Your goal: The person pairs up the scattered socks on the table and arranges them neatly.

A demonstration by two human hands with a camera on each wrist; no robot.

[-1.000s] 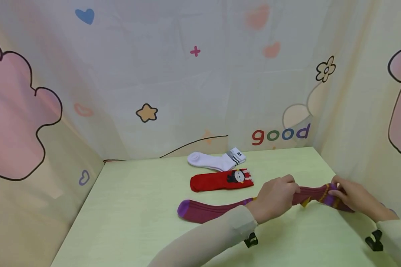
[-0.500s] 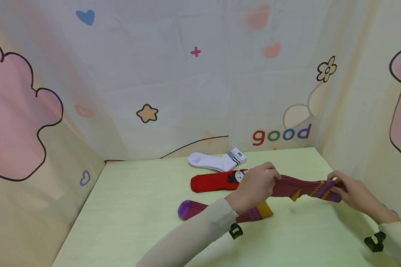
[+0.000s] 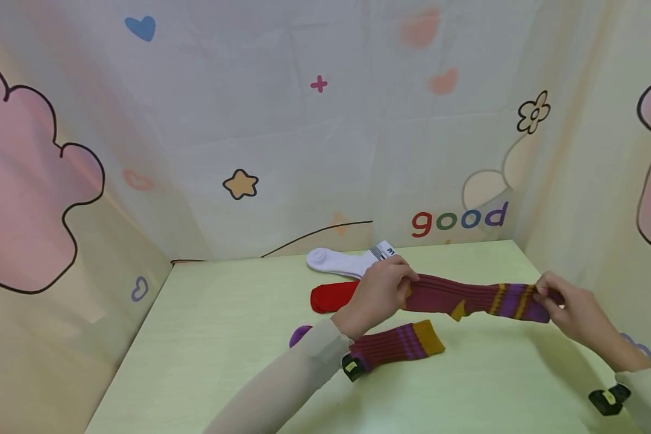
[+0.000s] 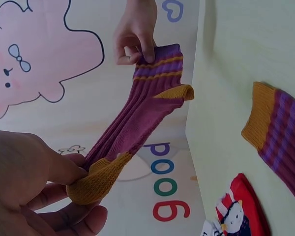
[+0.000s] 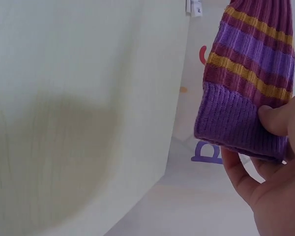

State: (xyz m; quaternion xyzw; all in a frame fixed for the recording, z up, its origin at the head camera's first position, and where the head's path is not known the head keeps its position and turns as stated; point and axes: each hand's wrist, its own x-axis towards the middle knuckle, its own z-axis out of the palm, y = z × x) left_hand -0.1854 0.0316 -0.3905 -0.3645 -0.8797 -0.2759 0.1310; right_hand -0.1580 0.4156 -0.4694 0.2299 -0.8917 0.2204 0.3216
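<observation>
A maroon sock with purple and mustard stripes point(image 3: 439, 295) hangs stretched between both hands, above the table. My left hand point(image 3: 377, 292) pinches its mustard toe, seen closely in the left wrist view at the toe point(image 4: 98, 182). At the other end, my right hand point(image 3: 572, 307) pinches the purple cuff point(image 5: 236, 118) between thumb and fingers. Below the left forearm lies another maroon sock point(image 3: 385, 346), with a mustard cuff and purple toe; the forearm covers part of it. Behind the left hand is a red sock point(image 3: 331, 296), its printed end hidden in the head view.
A white sock with dark stripes point(image 3: 339, 262) lies at the back edge of the pale green table point(image 3: 222, 337). Printed curtains point(image 3: 282, 132) close off the back and both sides. Black straps with small devices sit on both wrists.
The striped sock has been lifted off the table and drawn left. My left hand has moved left and up with the toe, uncovering the lower sock's mustard cuff. The right hand has shifted slightly.
</observation>
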